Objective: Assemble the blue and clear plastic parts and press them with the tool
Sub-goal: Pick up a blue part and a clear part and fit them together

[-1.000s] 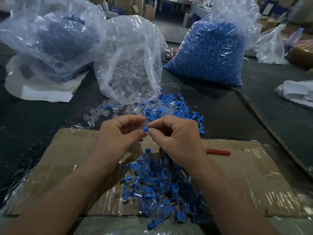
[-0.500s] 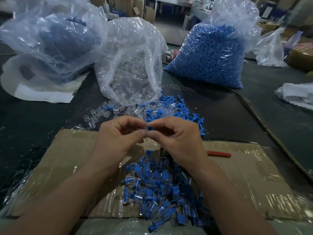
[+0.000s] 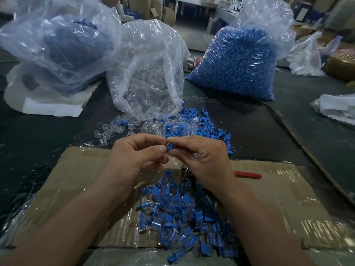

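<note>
Starting at nine o'clock: left hand (image 3: 134,156), thumb and forefinger clenched in a fine pinch, presumably on the clear part, too hidden between the fingertips to confirm. Dead centre, above the cardboard (image 3: 76,169): blue part (image 3: 169,147), nipped from three o'clock in the grip of the right hand (image 3: 199,156). Looks like the push-together step. Keep both pieces square, line up end to end, press straight in with no twist, and feel for the seat before letting go. Then drop onto the done pile (image 3: 182,217) at six o'clock. Fetch the next pair from the loose parts (image 3: 192,127) at twelve o'clock. Further right, at four o'clock near the right wrist: tool (image 3: 247,175), only its red handle showing, untouched.
</note>
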`<state>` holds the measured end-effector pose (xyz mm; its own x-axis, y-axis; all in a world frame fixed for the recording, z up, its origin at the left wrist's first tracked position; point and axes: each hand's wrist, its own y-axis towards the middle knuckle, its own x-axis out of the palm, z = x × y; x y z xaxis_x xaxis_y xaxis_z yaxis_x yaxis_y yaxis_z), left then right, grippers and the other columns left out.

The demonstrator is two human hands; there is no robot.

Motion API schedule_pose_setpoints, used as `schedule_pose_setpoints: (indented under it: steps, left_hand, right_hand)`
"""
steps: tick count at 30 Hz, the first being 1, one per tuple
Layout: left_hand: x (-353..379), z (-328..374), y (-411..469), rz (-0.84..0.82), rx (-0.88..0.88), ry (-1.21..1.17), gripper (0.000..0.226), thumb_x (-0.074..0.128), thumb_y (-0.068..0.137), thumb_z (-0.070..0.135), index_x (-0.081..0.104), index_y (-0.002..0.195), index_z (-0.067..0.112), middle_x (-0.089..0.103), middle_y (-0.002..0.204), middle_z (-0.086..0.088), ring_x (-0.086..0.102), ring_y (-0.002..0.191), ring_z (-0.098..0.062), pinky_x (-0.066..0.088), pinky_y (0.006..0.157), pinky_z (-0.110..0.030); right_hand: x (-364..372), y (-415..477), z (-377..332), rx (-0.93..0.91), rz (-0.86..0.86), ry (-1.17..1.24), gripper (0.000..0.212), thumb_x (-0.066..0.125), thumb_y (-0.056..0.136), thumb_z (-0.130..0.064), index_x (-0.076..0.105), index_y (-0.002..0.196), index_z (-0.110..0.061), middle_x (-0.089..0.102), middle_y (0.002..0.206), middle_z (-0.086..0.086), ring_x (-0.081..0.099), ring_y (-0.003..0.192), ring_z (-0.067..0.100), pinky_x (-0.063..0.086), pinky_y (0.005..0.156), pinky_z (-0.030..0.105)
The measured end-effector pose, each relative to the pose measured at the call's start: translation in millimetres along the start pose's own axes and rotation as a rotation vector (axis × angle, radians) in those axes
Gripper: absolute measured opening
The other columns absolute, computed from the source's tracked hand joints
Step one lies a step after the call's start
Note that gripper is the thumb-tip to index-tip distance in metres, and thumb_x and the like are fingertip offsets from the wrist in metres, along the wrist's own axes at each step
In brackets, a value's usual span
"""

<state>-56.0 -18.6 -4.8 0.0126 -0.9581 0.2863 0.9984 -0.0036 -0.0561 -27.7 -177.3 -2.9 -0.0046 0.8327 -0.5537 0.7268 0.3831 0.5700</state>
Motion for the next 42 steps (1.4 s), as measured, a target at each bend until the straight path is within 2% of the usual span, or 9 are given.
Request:
schedule_pose_setpoints:
  steps: [3, 8, 13, 18, 22, 25, 31, 36, 42]
  left_hand:
    - [2.3, 0.2, -1.0, -0.014, 0.016, -0.007, 0.021, 0.068, 0.058, 0.009, 0.075, 0.075, 0.019, 0.071, 0.070, -0.007, 0.066, 0.060, -0.014, 0.053, 0.054, -0.020]
    - [4.6, 1.2, -1.7, -0.007, 0.051, -0.002, 0.015, 0.067, 0.056, 0.010, 0.074, 0.068, 0.017, 0.071, 0.070, -0.006, 0.067, 0.064, -0.013, 0.052, 0.055, -0.018]
    - [5.4, 1.4, -2.2, 0.005, 0.030, -0.012, 0.014, 0.067, 0.055, 0.006, 0.071, 0.067, 0.012, 0.070, 0.068, -0.008, 0.067, 0.062, -0.014, 0.053, 0.054, -0.019]
    - [4.4, 3.0, -3.0, 0.001, -0.017, -0.043, 0.012, 0.068, 0.055, 0.007, 0.073, 0.065, 0.013, 0.069, 0.066, -0.009, 0.066, 0.058, -0.015, 0.054, 0.053, -0.020]
    - [2.5, 4.5, -4.5, 0.002, -0.083, -0.005, 0.009, 0.069, 0.054, 0.008, 0.071, 0.061, 0.013, 0.067, 0.062, -0.010, 0.064, 0.052, -0.018, 0.052, 0.047, -0.023]
    - [2.5, 5.8, -4.7, 0.013, -0.074, 0.017, 0.012, 0.068, 0.053, 0.004, 0.072, 0.061, 0.012, 0.067, 0.062, -0.014, 0.065, 0.051, -0.020, 0.053, 0.046, -0.022]
    - [4.2, 6.2, -5.6, 0.038, -0.063, 0.017, 0.009, 0.067, 0.052, 0.003, 0.070, 0.059, 0.007, 0.066, 0.060, -0.016, 0.063, 0.048, -0.019, 0.052, 0.045, -0.021]
    - [4.5, 6.9, -3.5, 0.059, -0.119, 0.016, 0.007, 0.067, 0.051, 0.005, 0.070, 0.056, 0.009, 0.064, 0.056, -0.014, 0.060, 0.044, -0.017, 0.050, 0.041, -0.020]
    - [5.6, 6.8, -4.1, 0.074, -0.119, 0.013, 0.007, 0.067, 0.050, 0.005, 0.070, 0.054, 0.009, 0.065, 0.057, -0.012, 0.061, 0.045, -0.015, 0.050, 0.041, -0.018]
  right_hand:
    - [0.6, -0.4, 1.9, 0.003, 0.013, 0.022, 0.029, 0.069, 0.075, -0.009, 0.068, 0.102, -0.001, 0.071, 0.093, 0.008, 0.064, 0.090, 0.009, 0.053, 0.079, 0.019]
    - [0.3, -0.7, 2.5, -0.004, 0.023, 0.038, 0.032, 0.070, 0.074, -0.010, 0.067, 0.103, 0.000, 0.071, 0.093, 0.009, 0.063, 0.090, 0.009, 0.052, 0.079, 0.015]
    - [0.1, -0.8, 3.2, -0.028, 0.018, 0.024, 0.030, 0.068, 0.074, -0.010, 0.068, 0.102, 0.000, 0.071, 0.094, 0.009, 0.064, 0.091, 0.010, 0.053, 0.080, 0.019]
    - [-1.0, -0.7, 4.2, -0.099, -0.007, -0.096, 0.027, 0.066, 0.076, -0.005, 0.069, 0.102, -0.001, 0.072, 0.094, 0.009, 0.067, 0.085, 0.014, 0.053, 0.078, 0.023]
    - [1.6, -1.3, 1.8, -0.183, -0.037, -0.141, 0.025, 0.067, 0.075, -0.005, 0.070, 0.099, 0.000, 0.072, 0.092, 0.011, 0.070, 0.082, 0.020, 0.056, 0.074, 0.030]
    - [2.8, -1.2, 1.4, -0.210, -0.028, -0.139, 0.024, 0.068, 0.073, -0.002, 0.070, 0.097, 0.002, 0.072, 0.090, 0.012, 0.069, 0.081, 0.020, 0.054, 0.075, 0.026]
    - [4.1, -1.0, 2.0, -0.196, -0.023, -0.078, 0.025, 0.070, 0.070, 0.000, 0.070, 0.095, 0.003, 0.071, 0.090, 0.014, 0.068, 0.081, 0.019, 0.053, 0.077, 0.022]
    - [2.9, -2.0, 0.5, -0.092, -0.045, 0.047, 0.027, 0.071, 0.073, -0.006, 0.069, 0.098, 0.000, 0.071, 0.088, 0.009, 0.064, 0.084, 0.011, 0.053, 0.077, 0.017]
    - [2.5, -1.9, -0.1, -0.100, -0.046, 0.031, 0.022, 0.067, 0.075, -0.003, 0.070, 0.097, -0.001, 0.072, 0.089, 0.008, 0.064, 0.086, 0.011, 0.053, 0.077, 0.020]
